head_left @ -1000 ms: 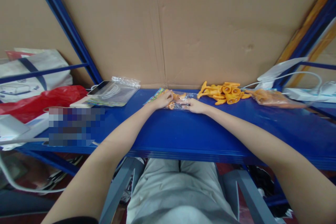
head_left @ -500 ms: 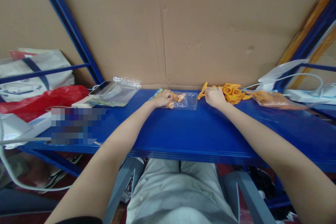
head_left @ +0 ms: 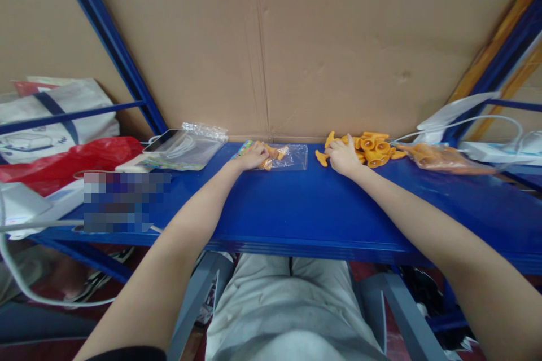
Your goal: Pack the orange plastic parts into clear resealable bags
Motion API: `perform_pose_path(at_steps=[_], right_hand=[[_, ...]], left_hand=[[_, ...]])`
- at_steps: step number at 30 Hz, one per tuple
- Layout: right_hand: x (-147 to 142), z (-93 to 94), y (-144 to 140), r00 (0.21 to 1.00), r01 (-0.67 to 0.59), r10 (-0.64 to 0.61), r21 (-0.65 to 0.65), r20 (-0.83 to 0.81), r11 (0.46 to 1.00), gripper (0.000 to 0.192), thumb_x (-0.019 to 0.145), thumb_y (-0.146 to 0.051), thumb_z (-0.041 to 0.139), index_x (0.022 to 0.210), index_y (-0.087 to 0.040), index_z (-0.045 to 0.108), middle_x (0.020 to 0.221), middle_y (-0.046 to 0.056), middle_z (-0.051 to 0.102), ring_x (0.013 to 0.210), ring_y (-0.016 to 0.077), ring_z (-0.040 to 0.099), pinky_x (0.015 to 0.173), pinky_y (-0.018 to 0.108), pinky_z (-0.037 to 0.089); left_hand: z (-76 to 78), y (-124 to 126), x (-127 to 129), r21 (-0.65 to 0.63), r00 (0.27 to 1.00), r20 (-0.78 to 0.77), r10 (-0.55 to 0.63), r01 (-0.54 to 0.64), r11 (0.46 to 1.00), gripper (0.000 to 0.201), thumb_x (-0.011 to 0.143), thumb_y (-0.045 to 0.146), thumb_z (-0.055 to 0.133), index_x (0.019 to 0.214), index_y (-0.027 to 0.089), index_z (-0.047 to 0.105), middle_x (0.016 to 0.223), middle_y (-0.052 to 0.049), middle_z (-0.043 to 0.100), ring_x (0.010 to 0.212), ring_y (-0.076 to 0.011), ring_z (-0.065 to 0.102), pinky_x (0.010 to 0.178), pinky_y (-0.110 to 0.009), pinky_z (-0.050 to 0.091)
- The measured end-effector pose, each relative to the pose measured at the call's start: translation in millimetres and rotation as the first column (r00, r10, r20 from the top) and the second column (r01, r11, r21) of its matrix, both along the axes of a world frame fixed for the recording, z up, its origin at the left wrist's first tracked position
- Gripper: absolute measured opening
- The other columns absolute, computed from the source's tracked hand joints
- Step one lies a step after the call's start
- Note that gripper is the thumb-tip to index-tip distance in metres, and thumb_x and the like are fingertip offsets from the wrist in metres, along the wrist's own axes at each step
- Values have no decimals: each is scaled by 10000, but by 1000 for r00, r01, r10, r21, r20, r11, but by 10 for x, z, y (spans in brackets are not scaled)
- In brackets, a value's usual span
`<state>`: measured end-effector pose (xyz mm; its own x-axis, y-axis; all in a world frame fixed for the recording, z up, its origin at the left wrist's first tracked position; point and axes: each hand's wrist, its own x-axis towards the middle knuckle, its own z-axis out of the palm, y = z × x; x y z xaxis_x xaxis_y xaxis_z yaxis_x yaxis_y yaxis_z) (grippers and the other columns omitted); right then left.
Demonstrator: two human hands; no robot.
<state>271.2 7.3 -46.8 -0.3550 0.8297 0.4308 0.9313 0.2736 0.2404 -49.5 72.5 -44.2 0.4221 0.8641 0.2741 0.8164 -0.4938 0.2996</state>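
Blue shelf (head_left: 296,208) | cardboard wall (head_left: 339,39) | left hand (head_left: 249,157) grips bag (head_left: 292,157) | right hand (head_left: 344,157) closing on orange parts (head_left: 375,144)

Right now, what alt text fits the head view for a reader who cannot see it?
A person's left hand rests on a clear bag holding orange plastic pieces, while the right hand reaches into a loose orange pile on a blue shelf. Cardboard backs the shelf.

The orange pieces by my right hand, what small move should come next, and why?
Probably close the right hand on one piece from the loose orange pile and carry it left to the clear bag. That hand rests on the pile's near edge, while the left hand holds the bag, which already contains a few orange pieces, on the blue shelf.
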Motion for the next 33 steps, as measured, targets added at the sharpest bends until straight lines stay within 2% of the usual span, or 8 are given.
perform_pose_path(at_steps=[3, 6, 11, 16, 21, 26, 29, 33], right_hand=[[-68, 69, -80, 996, -93, 92, 61, 21, 994, 393, 910, -119, 408, 1051, -203, 764, 1145, 123, 654, 1162, 308, 496, 1118, 640, 157], [-149, 141, -162, 984, -179, 178, 99, 20, 979, 371, 959, -179, 405, 1083, -220, 752, 1176, 116, 638, 1152, 292, 479, 1074, 557, 229], [-225, 167, -201, 948, -318, 319, 34, -9, 947, 413, 967, -163, 375, 1215, -166, 705, 1035, 138, 685, 1032, 259, 536, 942, 429, 300], [-238, 100, -166, 898, -435, 428, -75, -99, 897, 538, 822, -41, 448, 1293, -178, 668, 1146, 118, 723, 1041, 234, 614, 908, 361, 366], [-241, 82, -150, 885, -456, 432, -137, -172, 879, 540, 823, -40, 409, 1243, -205, 706, 1224, 80, 720, 1137, 233, 632, 963, 382, 419], [-232, 114, -170, 941, -287, 268, -69, -208, 955, 474, 903, -103, 356, 1206, -171, 714, 1225, 114, 715, 1133, 258, 638, 954, 414, 436], [-274, 151, -234, 951, -208, 191, -47, -244, 977, 396, 969, -242, 365, 1052, -142, 739, 1081, 141, 739, 1025, 266, 660, 885, 389, 442], [-418, 183, -345, 955, -204, 166, -137, -247, 969, 457, 964, -498, 447, 778, -161, 694, 923, 114, 718, 927, 251, 645, 823, 358, 419]], left_hand=[[13, -38, 31, -50, 999, -23, 44, -45, 998, 334, 936, 371, 362, 1025, 188, 627, 1282, -113, 606, 1257, -254, 535, 1119, -381, 370], [32, -74, 62, -37, 998, -48, 49, -51, 998, 343, 950, 348, 337, 1028, 168, 618, 1222, -124, 621, 1185, -249, 573, 1080, -369, 406], [35, -93, 69, -18, 999, -5, 54, -54, 998, 308, 939, 322, 351, 1012, 185, 616, 1175, -96, 641, 1160, -240, 581, 1080, -376, 408], [34, -92, 64, -17, 999, -10, 45, -45, 999, 313, 949, 327, 337, 997, 186, 611, 1172, -89, 642, 1159, -227, 581, 1074, -366, 416], [23, -77, 59, -17, 999, -7, 50, -50, 999, 283, 940, 322, 355, 975, 206, 611, 1157, -72, 652, 1151, -228, 583, 1081, -376, 415], [10, -65, 52, -21, 999, 15, 49, -49, 999, 308, 940, 348, 357, 992, 204, 624, 1171, -72, 652, 1169, -230, 581, 1092, -368, 405], [5, -58, 50, -22, 999, 2, 54, -54, 998, 332, 942, 357, 350, 1026, 199, 630, 1203, -77, 646, 1186, -233, 577, 1101, -370, 398], [-10, -36, 45, -9, 999, 3, 51, -51, 999, 343, 940, 353, 343, 1046, 204, 633, 1182, -70, 657, 1186, -232, 578, 1105, -387, 395]])
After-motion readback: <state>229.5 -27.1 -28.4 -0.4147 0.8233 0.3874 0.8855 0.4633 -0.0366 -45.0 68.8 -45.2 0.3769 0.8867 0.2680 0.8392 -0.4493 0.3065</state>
